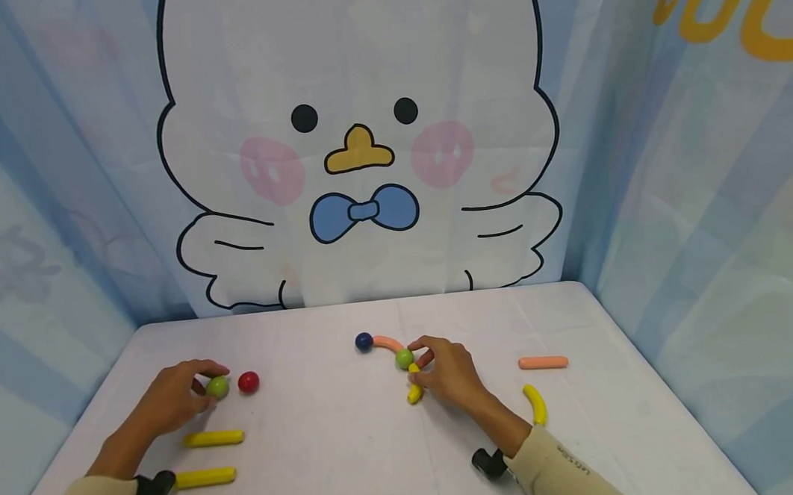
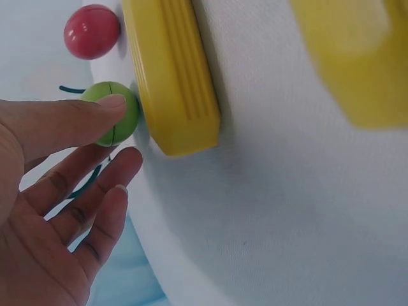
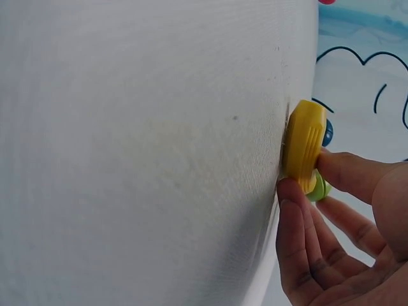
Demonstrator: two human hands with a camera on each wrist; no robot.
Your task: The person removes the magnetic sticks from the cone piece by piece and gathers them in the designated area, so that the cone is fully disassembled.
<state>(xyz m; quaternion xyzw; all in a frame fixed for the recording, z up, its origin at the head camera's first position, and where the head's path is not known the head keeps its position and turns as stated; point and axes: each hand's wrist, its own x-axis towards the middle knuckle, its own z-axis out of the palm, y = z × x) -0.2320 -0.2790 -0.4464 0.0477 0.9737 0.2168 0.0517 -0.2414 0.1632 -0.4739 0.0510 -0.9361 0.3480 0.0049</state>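
Observation:
At the left of the table, my left hand (image 1: 172,400) pinches a green ball (image 1: 218,388) between thumb and fingers; the left wrist view shows the thumb across that ball (image 2: 121,121). A red ball (image 1: 249,382) lies just beside it. Near the middle, my right hand (image 1: 449,372) grips a curved yellow stick (image 3: 305,143) between thumb and fingers, its index fingertip by another green ball (image 1: 404,358). This ball sits between the yellow stick and a curved orange stick (image 1: 388,342), which leads to a dark blue ball (image 1: 364,343). These pieces meet in a line.
Two straight yellow sticks (image 1: 214,438) (image 1: 207,477) lie nearer me at the left. To the right are a straight orange stick (image 1: 543,362) and another curved yellow stick (image 1: 535,403), close to the right forearm. A printed curtain (image 1: 364,264) hangs behind the white table (image 1: 327,460).

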